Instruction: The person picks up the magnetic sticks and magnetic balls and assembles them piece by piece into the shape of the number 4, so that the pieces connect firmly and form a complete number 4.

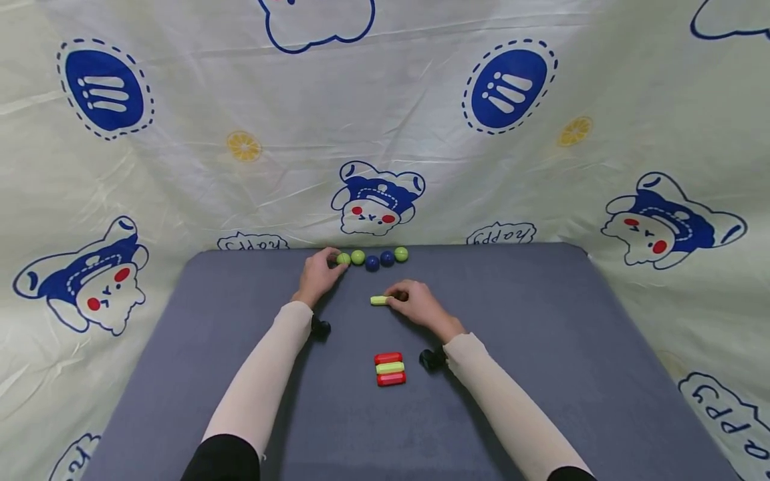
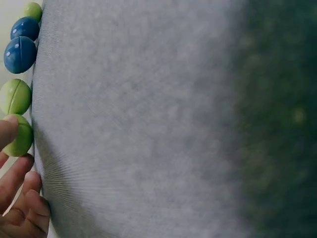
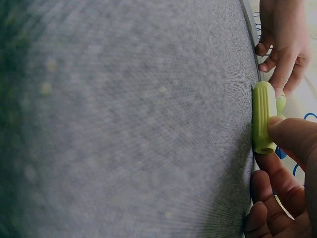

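At the far edge of the table, my left hand (image 1: 319, 275) pinches a green ball (image 2: 20, 136) at the left end of a row of balls. In the left wrist view its thumb (image 2: 7, 131) covers part of that ball. Beside it in the row come another green ball (image 1: 357, 257), two dark blue balls (image 1: 372, 263) and a green ball (image 1: 401, 254) at the right end. Closer to me, my right hand (image 1: 419, 305) holds one end of a yellow-green ribbed cylinder (image 3: 264, 116) between thumb and fingers, the piece lying level on or just above the cloth.
Nearer the front, a red piece (image 1: 388, 358), a yellow-green piece (image 1: 390, 367) and another red piece (image 1: 392, 379) lie side by side. Grey cloth (image 1: 511, 300) covers the table. A printed curtain (image 1: 421, 100) hangs right behind the far edge.
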A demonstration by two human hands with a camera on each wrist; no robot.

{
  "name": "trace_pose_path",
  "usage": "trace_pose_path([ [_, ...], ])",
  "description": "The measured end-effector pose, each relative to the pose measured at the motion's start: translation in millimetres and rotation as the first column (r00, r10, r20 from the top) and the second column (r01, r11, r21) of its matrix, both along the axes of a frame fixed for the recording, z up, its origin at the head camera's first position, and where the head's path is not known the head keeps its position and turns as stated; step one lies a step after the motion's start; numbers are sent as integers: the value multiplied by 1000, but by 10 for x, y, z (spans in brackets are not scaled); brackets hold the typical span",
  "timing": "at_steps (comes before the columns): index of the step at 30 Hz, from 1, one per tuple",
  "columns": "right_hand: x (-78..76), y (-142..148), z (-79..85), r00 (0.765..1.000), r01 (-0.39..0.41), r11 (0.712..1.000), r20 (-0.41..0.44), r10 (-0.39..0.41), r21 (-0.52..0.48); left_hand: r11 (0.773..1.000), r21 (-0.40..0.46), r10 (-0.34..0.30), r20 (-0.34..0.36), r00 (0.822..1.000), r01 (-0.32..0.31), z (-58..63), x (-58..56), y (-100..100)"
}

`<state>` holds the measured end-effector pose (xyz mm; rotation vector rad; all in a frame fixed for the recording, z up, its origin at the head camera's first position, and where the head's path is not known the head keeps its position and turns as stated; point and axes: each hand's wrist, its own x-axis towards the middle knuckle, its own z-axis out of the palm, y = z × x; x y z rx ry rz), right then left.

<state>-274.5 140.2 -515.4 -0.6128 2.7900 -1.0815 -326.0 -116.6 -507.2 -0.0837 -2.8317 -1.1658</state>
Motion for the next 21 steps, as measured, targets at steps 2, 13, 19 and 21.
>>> trace_pose_path([
  [2,5,-4,9,1000,-5,1000,-3,5,-9,1000,-1,8,1,1000,-8,2,25,-5],
  [13,-7,29,-5,1000,-8,1000,-26,7,-5,973,225,62,-54,997,-48,-73,285,37],
  [19,-22,18,-26,1000,-11,1000,-4,11,-3,961,273,52,-64,997,-33,-108,483,24],
  [21,-19,14,-31,1000,-5,1000,7,5,-1,962,272,29,-51,998,-14,-117,553,16],
])
